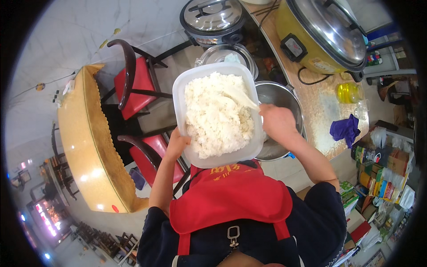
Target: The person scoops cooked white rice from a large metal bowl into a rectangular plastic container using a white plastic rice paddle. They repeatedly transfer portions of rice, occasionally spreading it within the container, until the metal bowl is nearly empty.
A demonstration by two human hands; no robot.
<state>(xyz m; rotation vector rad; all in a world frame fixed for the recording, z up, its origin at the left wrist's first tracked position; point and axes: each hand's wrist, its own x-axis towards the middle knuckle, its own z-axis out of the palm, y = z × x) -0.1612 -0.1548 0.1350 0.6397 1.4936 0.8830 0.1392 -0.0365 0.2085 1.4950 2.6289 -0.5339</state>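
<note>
A translucent white plastic tub (178, 100) heaped with cooked white rice (217, 123) is held up in front of my red apron. My left hand (178, 143) grips the tub's left side, with the thumb over its rim. At the right rim, my right hand (278, 120) is closed around the handle of a pale rice paddle (245, 98), whose blade lies on the rice. Behind my right hand stands a large round metal pot (273, 91), partly hidden by the tub and my arm.
A yellow rice cooker (310, 36), a purple cloth (345, 130) and a jug of yellow liquid (348, 93) stand on the wooden table (312, 116) at right. Another cooker (213, 20) is at the top. Red-seated chairs (136, 90) and a cloth-covered table (83, 143) are at left.
</note>
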